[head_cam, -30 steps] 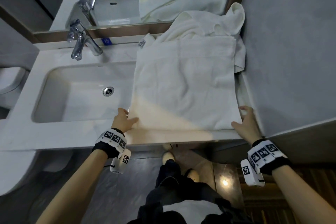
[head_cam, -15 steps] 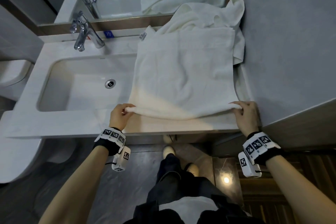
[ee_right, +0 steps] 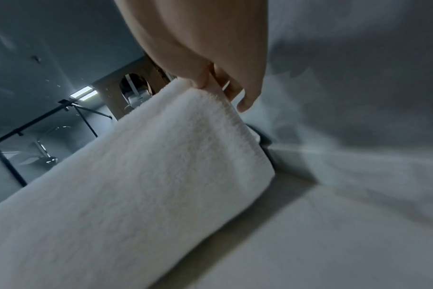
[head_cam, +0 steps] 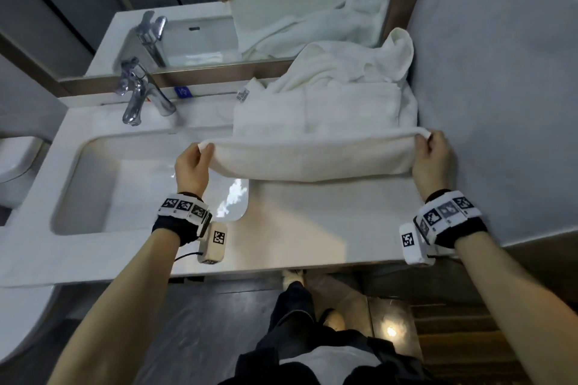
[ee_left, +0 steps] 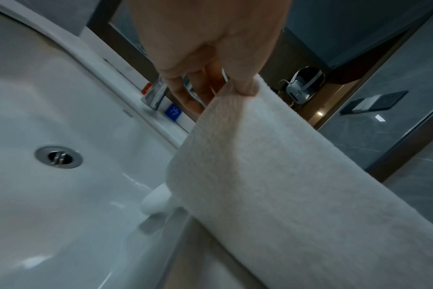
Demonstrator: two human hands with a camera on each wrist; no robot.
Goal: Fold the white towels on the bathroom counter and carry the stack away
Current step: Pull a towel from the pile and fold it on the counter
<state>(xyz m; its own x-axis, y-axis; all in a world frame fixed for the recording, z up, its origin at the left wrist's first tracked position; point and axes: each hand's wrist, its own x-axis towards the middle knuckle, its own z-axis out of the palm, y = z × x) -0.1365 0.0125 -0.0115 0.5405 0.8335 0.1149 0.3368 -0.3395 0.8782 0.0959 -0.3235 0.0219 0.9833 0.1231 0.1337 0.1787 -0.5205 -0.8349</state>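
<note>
A white towel [head_cam: 312, 156] lies spread on the right part of the white counter [head_cam: 328, 225], its near edge lifted and curling back over itself. My left hand [head_cam: 200, 153] pinches the near left corner above the basin's right end; the left wrist view shows thumb and fingers pinching the towel [ee_left: 284, 176] there. My right hand [head_cam: 428, 147] pinches the near right corner beside the grey wall, and the same grip on the towel [ee_right: 148, 166] shows in the right wrist view. More crumpled white towels [head_cam: 353, 66] are heaped behind, against the mirror.
The sink basin [head_cam: 131, 172] with its drain [ee_left: 58, 156] takes the counter's left half; a chrome faucet [head_cam: 137, 97] stands behind it. A grey wall [head_cam: 500, 87] closes the right side. A mirror [head_cam: 219, 9] runs along the back. A toilet [head_cam: 15, 166] sits at far left.
Both hands pinched the towel's near corners, raised them and carried the near edge away from me toward the mirror, baring the front of the counter.
</note>
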